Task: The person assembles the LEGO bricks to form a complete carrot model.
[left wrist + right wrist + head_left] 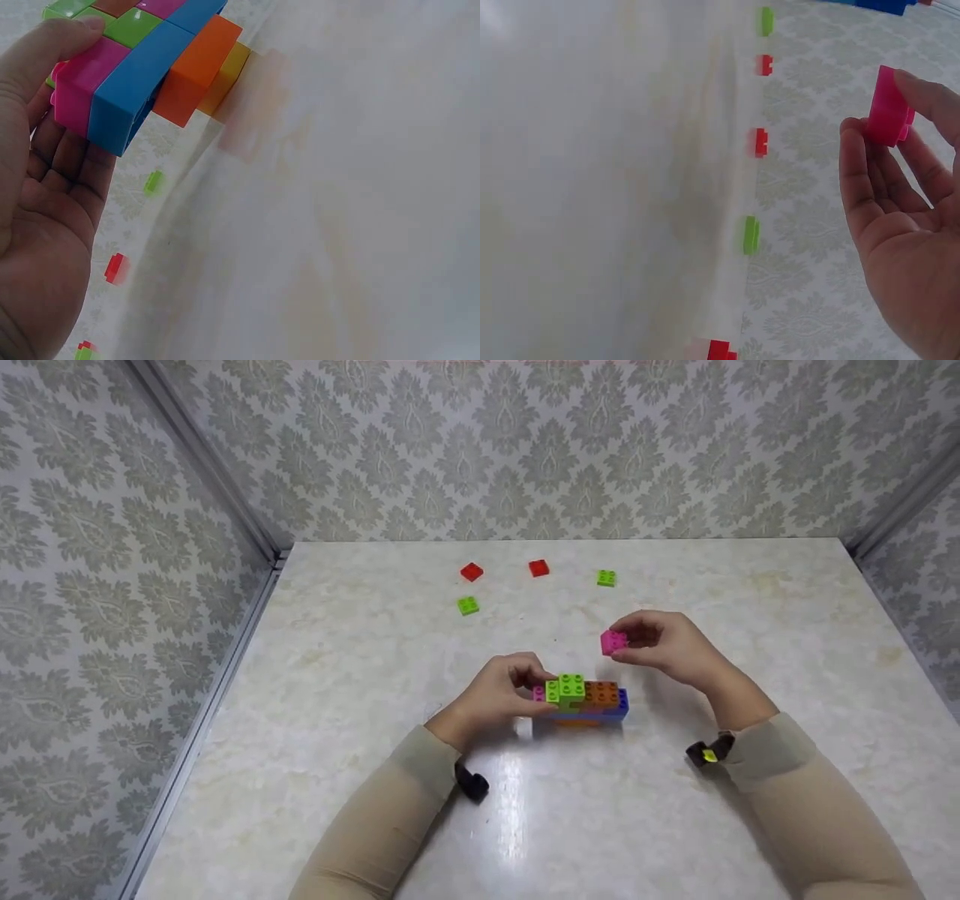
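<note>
In the head view my left hand (pixel 491 688) grips the left end of a toy brick assembly (pixel 601 694), thumb on the near side. Green and brown-orange bricks top a blue row, with a pink brick at the left end and an orange one underneath. The left wrist view shows that orange brick (pixel 196 71) and a yellow one jutting from below the blue bricks (pixel 142 82). To the right and farther back, my right hand (pixel 675 649) pinches a single pink brick (pixel 613 643) between thumb and fingertips, its studs turned toward the palm in the right wrist view.
Loose on the pale marbled table (pixel 337 660) beyond the hands lie two red bricks (pixel 472 571) and two green bricks (pixel 468 605). Another red brick (pixel 718 350) shows low in the right wrist view. Patterned panels (pixel 510 450) enclose the table's back and sides.
</note>
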The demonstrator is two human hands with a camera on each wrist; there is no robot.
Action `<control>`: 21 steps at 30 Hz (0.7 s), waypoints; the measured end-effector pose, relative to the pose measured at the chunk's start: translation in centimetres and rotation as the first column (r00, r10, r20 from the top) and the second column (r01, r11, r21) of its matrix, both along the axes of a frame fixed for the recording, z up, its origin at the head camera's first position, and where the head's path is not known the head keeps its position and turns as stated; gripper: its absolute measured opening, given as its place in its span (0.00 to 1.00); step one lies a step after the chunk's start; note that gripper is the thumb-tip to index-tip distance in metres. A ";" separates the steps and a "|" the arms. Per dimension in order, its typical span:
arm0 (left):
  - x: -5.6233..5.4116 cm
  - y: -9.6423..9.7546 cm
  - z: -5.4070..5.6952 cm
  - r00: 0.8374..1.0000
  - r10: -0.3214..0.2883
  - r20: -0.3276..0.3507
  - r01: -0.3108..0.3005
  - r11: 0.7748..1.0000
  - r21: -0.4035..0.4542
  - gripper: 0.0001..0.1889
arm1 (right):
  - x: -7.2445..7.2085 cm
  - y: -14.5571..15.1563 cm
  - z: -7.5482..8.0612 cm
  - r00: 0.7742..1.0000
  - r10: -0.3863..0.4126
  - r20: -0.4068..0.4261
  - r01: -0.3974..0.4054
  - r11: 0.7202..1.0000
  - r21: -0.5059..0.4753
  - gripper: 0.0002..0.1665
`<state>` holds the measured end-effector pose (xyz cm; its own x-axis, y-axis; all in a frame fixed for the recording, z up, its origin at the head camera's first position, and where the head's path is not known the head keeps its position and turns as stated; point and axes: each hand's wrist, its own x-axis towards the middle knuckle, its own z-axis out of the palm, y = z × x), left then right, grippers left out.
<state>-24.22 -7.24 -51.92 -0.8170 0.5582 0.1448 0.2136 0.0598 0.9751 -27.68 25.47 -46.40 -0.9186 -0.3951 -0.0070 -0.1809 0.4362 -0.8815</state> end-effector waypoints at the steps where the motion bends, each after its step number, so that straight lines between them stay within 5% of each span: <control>1: 0.0 0.0 0.0 1.000 -0.002 0.000 0.002 1.000 0.001 0.17 | 0.5 0.0 0.0 1.000 0.007 -0.002 -0.007 1.000 -0.016 0.25; 9: -0.2 -0.1 0.1 1.000 -0.004 -0.006 0.004 1.000 0.004 0.17 | 2.9 -0.5 -0.3 0.996 0.087 0.018 -0.083 0.985 -0.148 0.21; 16: -0.2 0.1 -0.2 1.000 0.001 -0.018 -0.001 1.000 -0.009 0.17 | 3.7 -1.3 -1.0 0.988 0.151 -0.020 -0.153 0.982 -0.108 0.17; 21: -0.1 0.0 -0.1 1.000 0.010 -0.015 -0.010 1.000 -0.006 0.16 | 4.1 -2.1 -1.8 0.983 0.182 -0.034 -0.185 0.968 -0.169 0.16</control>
